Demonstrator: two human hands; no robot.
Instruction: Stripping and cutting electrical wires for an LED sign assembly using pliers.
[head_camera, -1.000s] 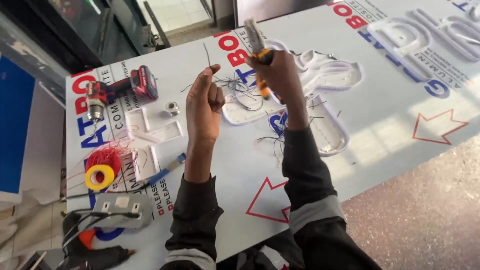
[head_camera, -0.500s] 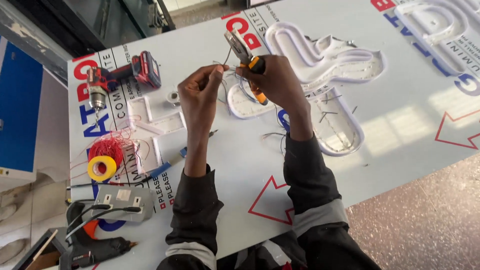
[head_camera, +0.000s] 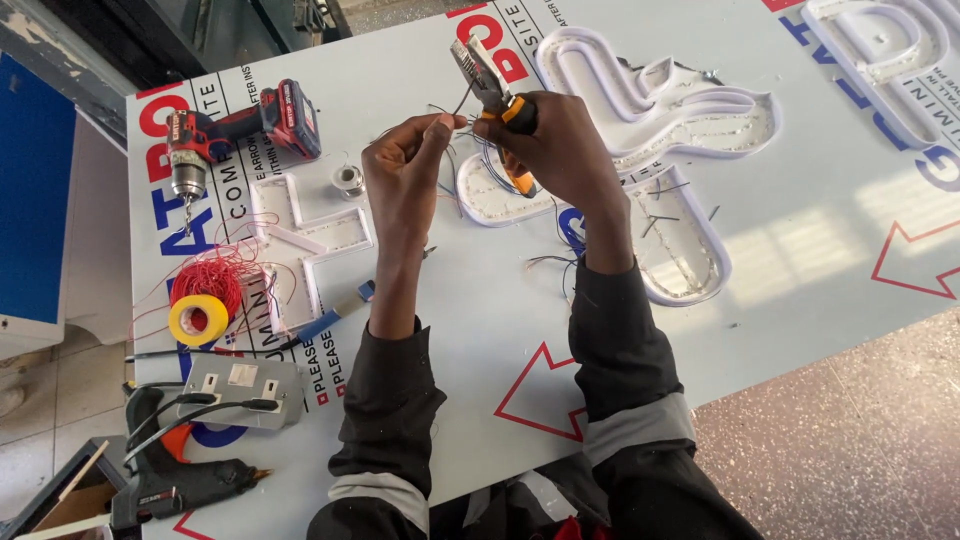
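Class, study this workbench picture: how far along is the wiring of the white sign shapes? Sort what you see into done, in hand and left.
Done: the large white channel shape already holds rows of small lights. In hand: the left hand pinches a thin dark wire while the right hand works orange-handled pliers on it. Left: loose wire ends trail from the shape, and the tangled red wire lies unused.

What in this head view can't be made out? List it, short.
- Head view: the thin dark wire is too fine to tell whether the orange-handled pliers grip it.
- Right hand covers most of the pliers' handles.
- White channel letter at top right is cut off by the frame edge.
- Black glue gun is partly cut off at the bottom.
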